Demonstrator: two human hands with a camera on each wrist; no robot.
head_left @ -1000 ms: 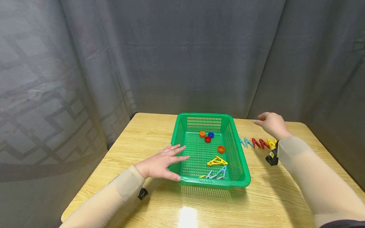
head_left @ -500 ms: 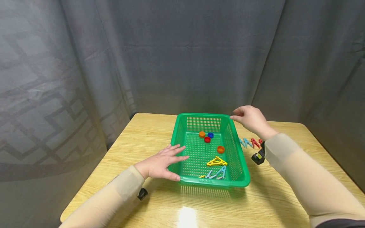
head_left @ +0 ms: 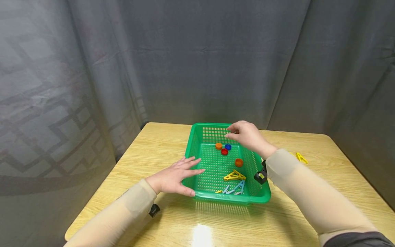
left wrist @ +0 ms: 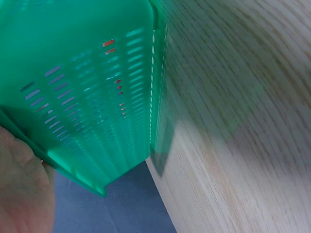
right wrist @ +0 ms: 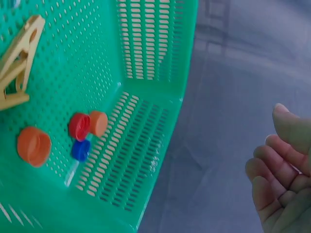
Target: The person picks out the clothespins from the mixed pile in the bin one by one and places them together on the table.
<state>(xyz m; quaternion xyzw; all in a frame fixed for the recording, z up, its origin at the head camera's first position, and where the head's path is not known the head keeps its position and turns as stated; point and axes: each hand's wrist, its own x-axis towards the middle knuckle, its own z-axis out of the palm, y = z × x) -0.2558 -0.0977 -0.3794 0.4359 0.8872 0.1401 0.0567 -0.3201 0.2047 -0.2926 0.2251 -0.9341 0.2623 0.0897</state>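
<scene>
A green plastic basket (head_left: pixel 216 196) stands on the table. My left hand (head_left: pixel 172 176) rests spread on its near-left corner, thumb at the front rim. My right hand (head_left: pixel 247 135) hovers over the basket's far right part; its fingers are loosely bent with nothing between them, as the right wrist view of the hand (right wrist: pixel 284 170) shows. Below it inside lie an orange bottle cap (head_left: pixel 218 145), a blue cap (head_left: pixel 228 146) and a red cap (head_left: pixel 224 151). Another orange cap (head_left: pixel 239 162) sits nearer, then a yellow clothespin (head_left: pixel 229 177) and a light blue clothespin (head_left: pixel 242 187).
On the wooden table (head_left: pixel 154 144), right of the basket, lies a yellow clothespin (head_left: pixel 300 157), partly shown beside another yellow piece; my right forearm covers the table nearer the basket. A grey curtain (head_left: pixel 200 68) hangs behind the table.
My right hand has moved left, from above the row of clothespins to over the basket. My forearm now hides most of that row. The left hand has stayed put.
</scene>
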